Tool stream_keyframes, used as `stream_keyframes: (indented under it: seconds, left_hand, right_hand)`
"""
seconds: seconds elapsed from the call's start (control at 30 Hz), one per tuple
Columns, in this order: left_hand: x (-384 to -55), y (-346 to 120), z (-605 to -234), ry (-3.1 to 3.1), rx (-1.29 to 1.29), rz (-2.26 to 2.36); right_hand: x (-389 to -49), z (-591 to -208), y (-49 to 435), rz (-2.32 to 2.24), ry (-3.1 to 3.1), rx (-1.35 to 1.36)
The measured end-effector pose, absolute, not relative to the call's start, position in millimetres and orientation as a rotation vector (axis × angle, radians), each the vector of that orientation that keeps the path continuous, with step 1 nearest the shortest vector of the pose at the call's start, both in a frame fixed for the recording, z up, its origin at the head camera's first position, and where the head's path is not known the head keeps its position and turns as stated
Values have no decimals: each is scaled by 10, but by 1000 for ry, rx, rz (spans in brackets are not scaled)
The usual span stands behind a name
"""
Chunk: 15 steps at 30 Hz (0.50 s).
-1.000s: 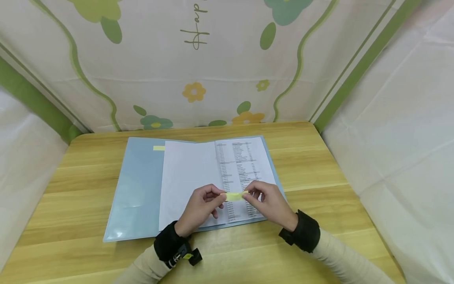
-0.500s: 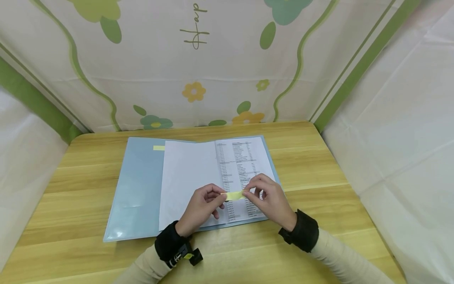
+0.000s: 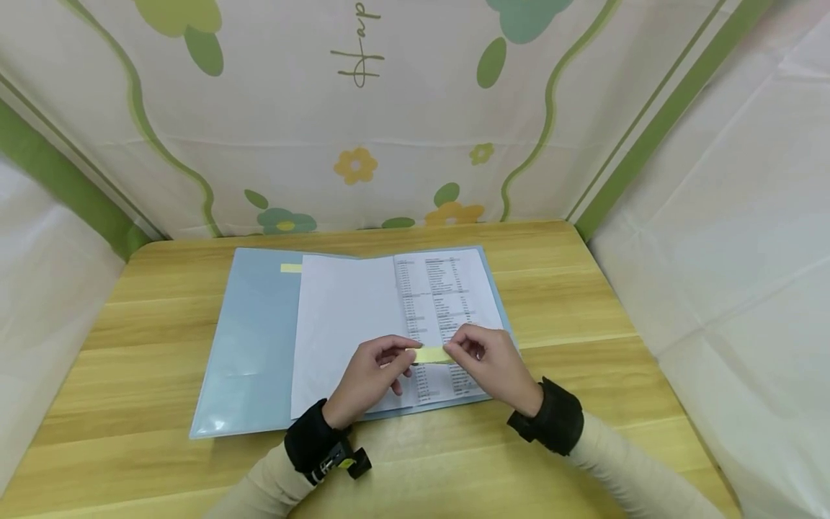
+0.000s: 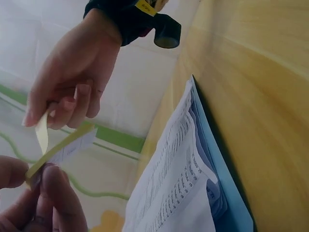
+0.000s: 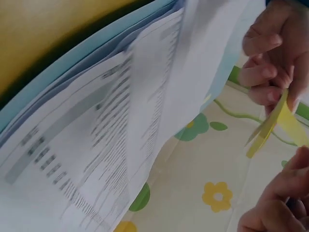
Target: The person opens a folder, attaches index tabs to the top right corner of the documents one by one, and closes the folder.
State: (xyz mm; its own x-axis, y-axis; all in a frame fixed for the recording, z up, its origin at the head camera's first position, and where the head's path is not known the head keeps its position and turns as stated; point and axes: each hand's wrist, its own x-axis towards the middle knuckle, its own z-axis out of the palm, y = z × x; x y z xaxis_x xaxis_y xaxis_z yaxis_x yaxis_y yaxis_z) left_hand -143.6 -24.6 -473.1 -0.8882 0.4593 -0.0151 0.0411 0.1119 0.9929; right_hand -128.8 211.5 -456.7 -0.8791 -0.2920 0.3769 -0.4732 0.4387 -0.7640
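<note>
Above the open folder, my left hand (image 3: 369, 371) pinches a small pad of yellow sticky notes (image 4: 67, 147) between thumb and fingers. The thumb and forefinger of my right hand (image 3: 489, 360) pinch the end of its top sticky note (image 4: 43, 135). That sheet bends away from the pad at the right hand's end, as both wrist views show. The pad's underside looks white with faint print. Beneath both hands lie the folder's pages, with a blank page (image 3: 350, 310) on the left and a printed list page (image 3: 447, 281) on the right.
The light blue folder (image 3: 243, 346) lies open on the wooden table (image 3: 570, 310). A yellow sticky tab (image 3: 290, 268) sticks out from the blank page's left edge near the top. A flower-patterned cloth (image 3: 415, 115) hangs behind the table.
My right hand rose slightly, then came back down, its fingers now curled closer together at the note's end. My left hand keeps its hold on the pad almost unmoved.
</note>
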Motion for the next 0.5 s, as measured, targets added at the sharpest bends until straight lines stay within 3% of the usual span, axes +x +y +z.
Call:
stream_keyframes:
  seconds: [0.5]
  left_hand:
    - [-1454, -195, -4774, 1954, 560, 1733]
  right_hand:
    - [-1305, -4428, 1988, 1715, -2508, 636]
